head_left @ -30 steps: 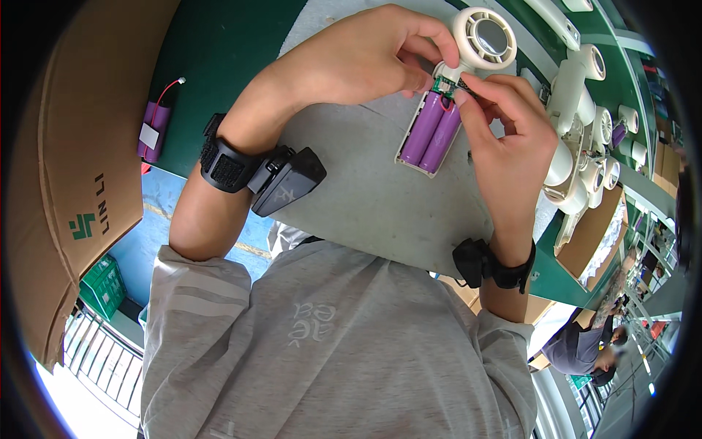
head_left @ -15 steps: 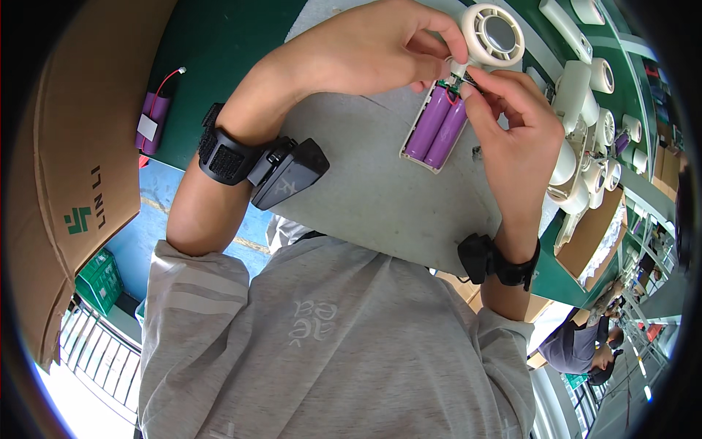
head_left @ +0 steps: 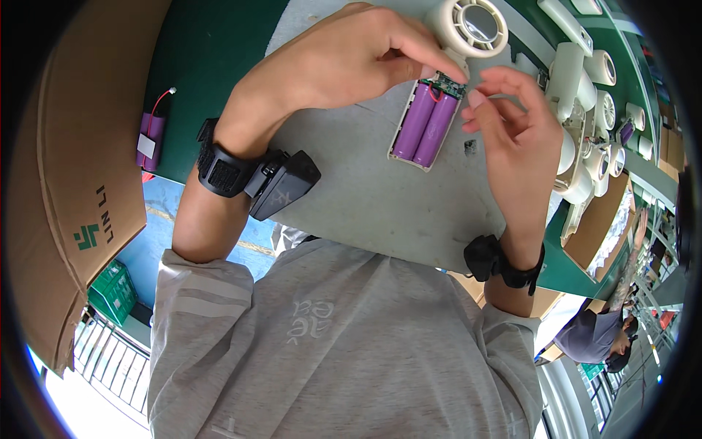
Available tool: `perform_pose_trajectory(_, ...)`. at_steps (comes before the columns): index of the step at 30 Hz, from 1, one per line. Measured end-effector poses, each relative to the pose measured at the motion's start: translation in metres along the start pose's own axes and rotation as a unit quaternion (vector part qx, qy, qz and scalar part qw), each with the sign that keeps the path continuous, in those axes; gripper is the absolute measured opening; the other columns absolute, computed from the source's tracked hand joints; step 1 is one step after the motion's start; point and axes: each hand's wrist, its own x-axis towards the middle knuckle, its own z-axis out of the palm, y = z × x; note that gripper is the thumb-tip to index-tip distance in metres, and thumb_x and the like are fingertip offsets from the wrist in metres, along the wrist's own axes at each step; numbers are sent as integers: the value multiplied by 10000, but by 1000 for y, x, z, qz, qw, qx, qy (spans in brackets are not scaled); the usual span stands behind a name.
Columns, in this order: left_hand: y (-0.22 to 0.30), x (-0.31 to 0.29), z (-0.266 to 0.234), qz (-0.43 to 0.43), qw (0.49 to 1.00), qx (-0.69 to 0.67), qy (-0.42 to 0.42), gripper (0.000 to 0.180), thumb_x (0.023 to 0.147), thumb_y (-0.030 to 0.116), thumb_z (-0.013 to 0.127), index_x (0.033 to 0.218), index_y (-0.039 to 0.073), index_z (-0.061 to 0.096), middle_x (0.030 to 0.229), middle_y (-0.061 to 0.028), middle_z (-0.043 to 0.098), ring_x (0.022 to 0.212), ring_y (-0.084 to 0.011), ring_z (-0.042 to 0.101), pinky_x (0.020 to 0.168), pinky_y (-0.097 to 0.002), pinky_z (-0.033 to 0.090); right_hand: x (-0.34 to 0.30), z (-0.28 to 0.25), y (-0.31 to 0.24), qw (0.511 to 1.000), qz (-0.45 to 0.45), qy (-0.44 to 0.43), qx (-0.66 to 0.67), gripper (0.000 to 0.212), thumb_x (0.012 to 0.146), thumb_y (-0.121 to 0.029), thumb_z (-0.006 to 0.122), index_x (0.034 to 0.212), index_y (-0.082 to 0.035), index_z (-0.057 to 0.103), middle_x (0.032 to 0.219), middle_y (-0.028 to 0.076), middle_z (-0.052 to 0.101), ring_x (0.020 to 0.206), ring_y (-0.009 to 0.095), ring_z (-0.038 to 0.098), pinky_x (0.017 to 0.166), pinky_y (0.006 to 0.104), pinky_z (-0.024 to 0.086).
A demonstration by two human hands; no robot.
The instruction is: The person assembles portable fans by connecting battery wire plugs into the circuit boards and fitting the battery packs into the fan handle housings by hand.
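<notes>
A cream handheld fan (head_left: 439, 24) lies on the grey mat with its round head at the far end and its handle open. Two purple battery cells (head_left: 428, 124) sit side by side in the handle shell. Above them a green circuit board (head_left: 449, 85) spans the handle by the neck, and a red wire loops over the cell tops. My left hand (head_left: 351, 62) reaches across from the left, thumb and index finger closed on the neck at the board's edges. Just right of the board, my right hand (head_left: 518, 132) hovers with its fingers apart, holding nothing.
Several cream fan parts (head_left: 574, 84) crowd the right side, by a cardboard box (head_left: 585, 241). A purple battery pack (head_left: 150, 143) with a red lead lies at the green table's left edge. A large carton (head_left: 88, 146) stands left; another person (head_left: 592, 335) works at far right.
My right hand has drawn back from the circuit board and its fingers have spread. More of the board shows. The fan has shifted slightly left in view, with my left hand still on it.
</notes>
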Motion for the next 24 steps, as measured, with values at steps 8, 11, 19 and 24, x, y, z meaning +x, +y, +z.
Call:
perform_pose_trajectory(8,10,7,1,-245,949,-193,-45,297,817,-106,615,1050,45,721,1032,-143,669,916,-195,640,778,-304,493,0,1,10,991,55,-29,117,286,918,-20,597,1198,24,558,1030,112,680,796,128,653,679,253,533)
perform_pose_trajectory(11,0,0,10,-256,943,-212,-26,251,837,-85,628,1045,29,713,1013,-116,677,887,-167,635,769,-285,503,-1,3,14,987,48,-18,154,291,918,-25,602,1203,28,570,1051,117,682,821,131,656,705,257,538)
perform_pose_trajectory(19,-13,-9,5,-250,939,-233,-22,239,889,6,646,1125,17,687,1006,-80,694,876,-125,645,774,-259,536,1,9,27,977,-11,14,214,281,909,-16,622,1185,39,622,1047,115,695,884,140,664,772,261,550)
perform_pose_trajectory(24,-15,-11,6,-270,932,-241,-13,263,883,15,656,1145,3,673,1011,-84,699,874,-134,651,784,-263,542,3,9,29,973,-17,10,229,257,888,5,642,1143,37,653,990,111,709,889,142,674,802,257,559)
